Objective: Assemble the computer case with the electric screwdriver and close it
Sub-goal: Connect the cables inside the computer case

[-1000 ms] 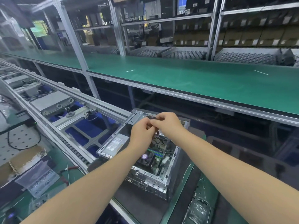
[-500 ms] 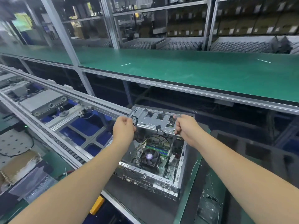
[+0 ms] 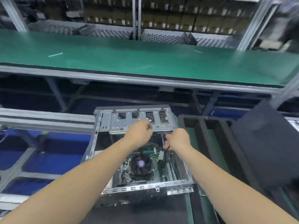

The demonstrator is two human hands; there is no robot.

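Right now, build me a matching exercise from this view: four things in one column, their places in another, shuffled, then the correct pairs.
Things:
1. CPU fan
2. drive cage
3. black foam tray
4. green shelf

Places:
A. beside the computer case, on its right
B. above and behind the case
C. across the far end of the open case
D. down inside the case, on the motherboard

Pairs: 1-D, 2-C, 3-A, 4-B

Ahead of you, green bench top (image 3: 145, 62): brown cartons (image 3: 186, 18) shelved behind it, black foam tray (image 3: 210, 126) below its right end.
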